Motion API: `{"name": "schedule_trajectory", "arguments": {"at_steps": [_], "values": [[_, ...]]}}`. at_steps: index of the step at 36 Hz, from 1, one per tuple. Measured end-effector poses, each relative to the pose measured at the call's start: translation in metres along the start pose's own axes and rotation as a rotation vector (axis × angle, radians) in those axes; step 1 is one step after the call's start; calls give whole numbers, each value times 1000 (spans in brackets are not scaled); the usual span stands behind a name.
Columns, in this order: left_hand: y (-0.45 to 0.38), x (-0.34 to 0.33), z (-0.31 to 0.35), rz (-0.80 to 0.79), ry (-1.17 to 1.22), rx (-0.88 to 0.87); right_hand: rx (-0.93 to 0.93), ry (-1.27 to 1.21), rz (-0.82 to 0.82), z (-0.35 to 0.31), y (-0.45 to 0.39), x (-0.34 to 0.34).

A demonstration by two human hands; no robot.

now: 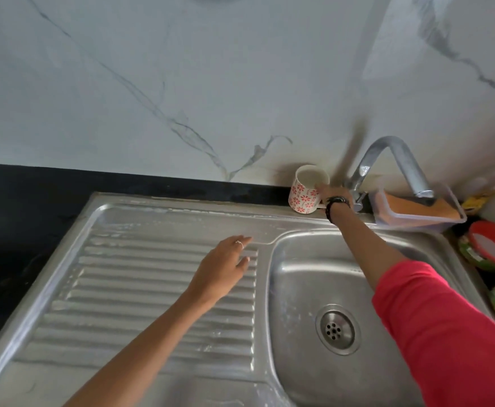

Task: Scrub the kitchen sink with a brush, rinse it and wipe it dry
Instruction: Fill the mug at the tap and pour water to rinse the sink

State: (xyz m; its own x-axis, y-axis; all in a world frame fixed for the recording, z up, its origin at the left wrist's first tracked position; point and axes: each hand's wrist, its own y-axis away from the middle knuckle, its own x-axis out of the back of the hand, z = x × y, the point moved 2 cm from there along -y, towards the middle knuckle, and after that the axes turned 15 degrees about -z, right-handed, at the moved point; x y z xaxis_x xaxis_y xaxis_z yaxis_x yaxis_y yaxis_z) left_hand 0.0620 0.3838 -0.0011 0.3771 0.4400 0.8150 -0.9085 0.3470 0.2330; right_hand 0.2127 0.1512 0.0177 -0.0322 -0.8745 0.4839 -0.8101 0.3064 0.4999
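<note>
Rightward, orange sponge [422,207] in tray [454,220]

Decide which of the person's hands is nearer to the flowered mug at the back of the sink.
The right hand: it is at the mug, its fingers on the mug's right side near the rim. The left hand is apart from it, spread over the ribbed draining board, nearer the camera.

Head camera looks steeply down, close over the sink [181,218], facing the wall [181,83].
</note>
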Motion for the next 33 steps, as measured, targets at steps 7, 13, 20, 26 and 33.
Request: {"name": "schedule_trajectory", "arguments": {"at_steps": [7,13,20,26,33], "values": [[25,2,-18,0,67,34,-2,-97,-8,22,13,-11],[60,10,-26,51,87,80,61,41,-36,20,40,-16],[106,14,-41,79,8,157,172,145,-140,2,102,-32],[151,15,-55,169,53,228,267,195,-267,-11,152,-62],[186,22,-90,273,114,312,359,344,-395,-37,192,-126]]}}
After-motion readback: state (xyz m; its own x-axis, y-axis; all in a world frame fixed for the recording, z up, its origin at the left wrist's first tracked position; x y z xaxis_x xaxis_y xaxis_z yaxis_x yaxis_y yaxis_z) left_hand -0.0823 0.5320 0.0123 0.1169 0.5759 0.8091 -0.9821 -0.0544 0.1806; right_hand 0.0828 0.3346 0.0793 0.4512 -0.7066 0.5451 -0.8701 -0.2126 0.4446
